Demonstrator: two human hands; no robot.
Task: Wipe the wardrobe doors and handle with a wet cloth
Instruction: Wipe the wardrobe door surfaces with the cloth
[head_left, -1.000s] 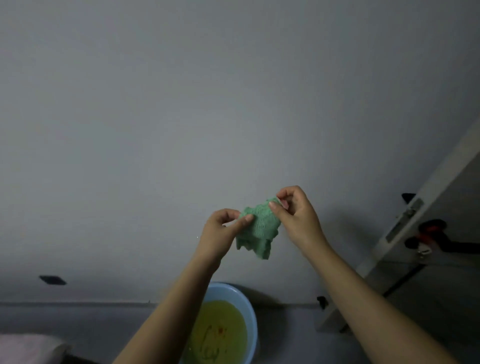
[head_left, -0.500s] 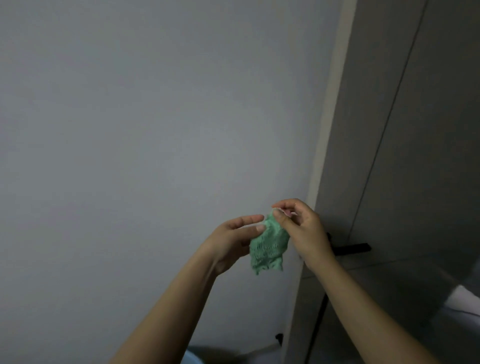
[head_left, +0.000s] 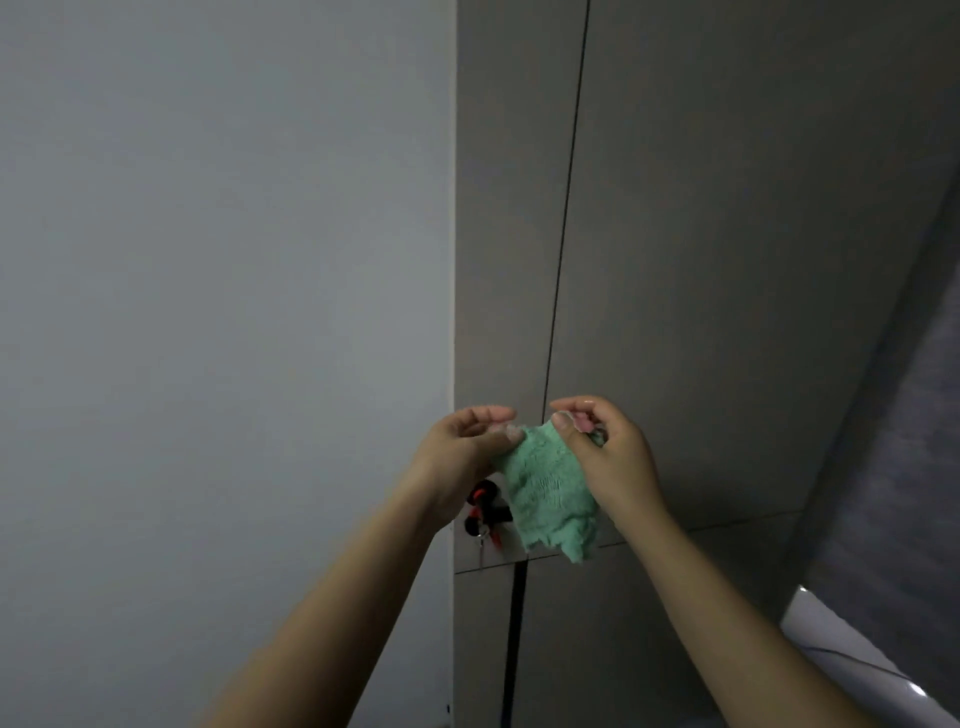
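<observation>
Spreading green cloth (head_left: 550, 488) between both hands, held in air near chest height. Right hand (head_left: 608, 457) pinches top edge, thumb against curled fingers; left hand (head_left: 462, 452) grips opposite edge with thumb and fingertips. Cloth hangs just before wardrobe doors (head_left: 727, 260), not touching. Wiping apparently not begun: doors and black handle (head_left: 515, 639) below all left. Red-black key bunch (head_left: 485, 512) behind cloth may obstruct. Grey wall (head_left: 223, 312) left.

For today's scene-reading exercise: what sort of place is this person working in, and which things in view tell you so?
Probably a bedroom or similar room at home: tall grey wardrobe doors stand beside a plain wall, and both hands hold a green cloth before them.
</observation>
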